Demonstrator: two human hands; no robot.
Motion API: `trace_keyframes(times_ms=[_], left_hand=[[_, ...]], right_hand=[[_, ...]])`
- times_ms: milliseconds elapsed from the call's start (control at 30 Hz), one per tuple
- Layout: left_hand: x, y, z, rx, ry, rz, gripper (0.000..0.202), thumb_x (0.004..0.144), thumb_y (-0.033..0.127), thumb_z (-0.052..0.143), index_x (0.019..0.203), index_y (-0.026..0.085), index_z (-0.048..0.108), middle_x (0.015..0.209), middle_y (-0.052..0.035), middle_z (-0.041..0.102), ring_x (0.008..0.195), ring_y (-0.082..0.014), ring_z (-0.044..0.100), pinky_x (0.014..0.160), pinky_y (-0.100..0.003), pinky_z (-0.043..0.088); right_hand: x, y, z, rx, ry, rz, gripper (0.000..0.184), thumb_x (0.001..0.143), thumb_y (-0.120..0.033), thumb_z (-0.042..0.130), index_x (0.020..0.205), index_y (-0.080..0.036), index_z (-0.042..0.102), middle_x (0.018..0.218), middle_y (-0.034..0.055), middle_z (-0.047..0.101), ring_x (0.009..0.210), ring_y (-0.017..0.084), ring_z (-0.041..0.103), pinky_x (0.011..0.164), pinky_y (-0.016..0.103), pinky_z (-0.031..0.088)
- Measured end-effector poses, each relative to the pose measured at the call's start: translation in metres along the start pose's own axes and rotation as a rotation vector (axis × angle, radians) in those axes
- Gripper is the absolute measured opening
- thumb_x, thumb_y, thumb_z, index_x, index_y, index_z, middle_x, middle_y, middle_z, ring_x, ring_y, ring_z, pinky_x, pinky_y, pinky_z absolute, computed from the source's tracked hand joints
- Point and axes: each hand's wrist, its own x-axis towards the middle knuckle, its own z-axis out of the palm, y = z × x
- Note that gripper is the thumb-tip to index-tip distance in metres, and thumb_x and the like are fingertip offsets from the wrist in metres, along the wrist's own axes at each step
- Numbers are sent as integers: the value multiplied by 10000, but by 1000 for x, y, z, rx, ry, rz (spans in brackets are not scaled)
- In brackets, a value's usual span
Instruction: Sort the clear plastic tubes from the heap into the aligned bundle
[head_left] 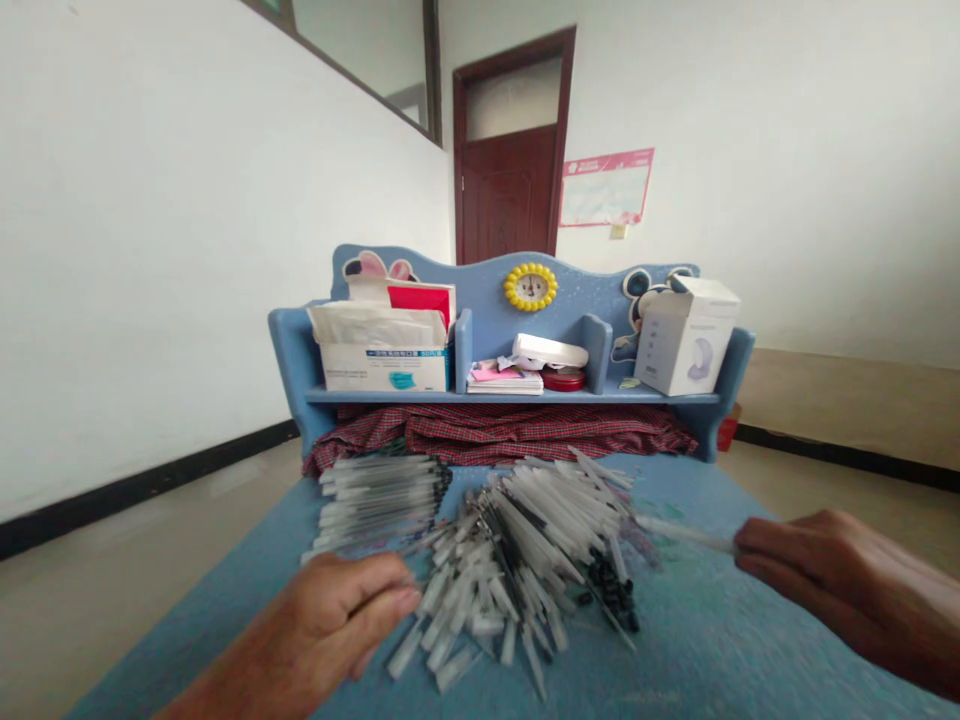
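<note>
My right hand is closed on one end of a translucent pen barrel, which points left toward the heap. My left hand is pinched low at the heap's left side; what its fingers hold, if anything, I cannot make out. Between the hands lies a loose pile of long translucent pen barrels. Shorter whitish pen caps spread in front of them. Small black plugs cluster at the pile's right. Behind my left hand, pens with black ends lie side by side in a row.
Everything lies on a blue desk top. A red plaid cloth is bunched along its back, under a blue shelf. The shelf carries a face-mask box, papers, a red round tin and a white carton.
</note>
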Motion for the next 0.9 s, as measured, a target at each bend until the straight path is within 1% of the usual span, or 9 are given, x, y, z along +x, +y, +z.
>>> trace_keyframes(times_ms=[33, 100, 167, 267, 400, 533, 633, 767, 900], left_hand=[[5, -4, 1, 17, 29, -1, 391, 896, 436, 375, 622, 196, 518, 550, 31, 520, 538, -119, 528, 520, -204, 349], [17, -5, 4, 59, 80, 32, 353, 885, 426, 400, 673, 193, 558, 603, 28, 552, 589, -125, 549, 556, -207, 355], [26, -2, 8, 109, 142, 35, 311, 879, 391, 410, 726, 188, 591, 649, 16, 582, 640, -139, 567, 590, -216, 362], [33, -1, 15, 169, 218, -29, 272, 859, 336, 418, 771, 167, 614, 701, -17, 617, 702, -168, 586, 620, -231, 377], [31, -9, 22, 148, 237, -86, 213, 816, 287, 465, 809, 156, 633, 737, -28, 641, 717, -171, 587, 636, -230, 392], [29, -15, 27, 67, 210, -115, 186, 775, 297, 532, 836, 161, 644, 709, 2, 628, 651, -142, 560, 574, -204, 366], [30, -24, 24, 73, 223, -145, 195, 799, 299, 506, 812, 160, 642, 701, 6, 623, 646, -135, 557, 562, -200, 356], [26, -41, 9, 329, 253, -272, 205, 847, 251, 449, 803, 164, 629, 754, -27, 645, 733, -169, 595, 622, -228, 384], [18, -56, -4, 510, 203, -395, 142, 808, 176, 490, 787, 161, 630, 855, -90, 661, 813, -237, 622, 677, -291, 414]], right_hand=[[5, 9, 2, -5, -58, 53, 365, 932, -438, 363, 739, -243, 603, 597, -7, 600, 505, 113, 543, 521, 239, 371], [24, 14, 8, -84, -71, 119, 395, 942, -427, 321, 760, -224, 607, 633, 17, 625, 560, 138, 577, 566, 261, 368], [47, 6, 19, -194, -44, 164, 395, 937, -401, 323, 748, -206, 610, 652, 42, 647, 603, 158, 604, 568, 264, 351], [81, -14, 40, -330, -57, 201, 362, 917, -348, 350, 786, -181, 643, 704, 94, 685, 665, 196, 643, 563, 265, 344], [108, -31, 63, -395, -82, 183, 363, 902, -320, 353, 849, -150, 670, 806, 166, 707, 764, 270, 674, 613, 311, 396], [116, -34, 71, -394, -110, 174, 378, 897, -353, 368, 851, -139, 676, 835, 189, 704, 799, 294, 674, 635, 337, 422], [116, -30, 72, -404, -104, 174, 409, 900, -414, 364, 856, -154, 677, 805, 180, 704, 786, 291, 674, 622, 330, 421], [113, -23, 73, -426, -90, 193, 408, 899, -430, 358, 817, -181, 671, 770, 145, 705, 746, 271, 674, 590, 304, 405], [111, -24, 72, -380, -38, 202, 391, 901, -414, 346, 812, -201, 661, 748, 126, 708, 732, 270, 675, 561, 293, 368]])
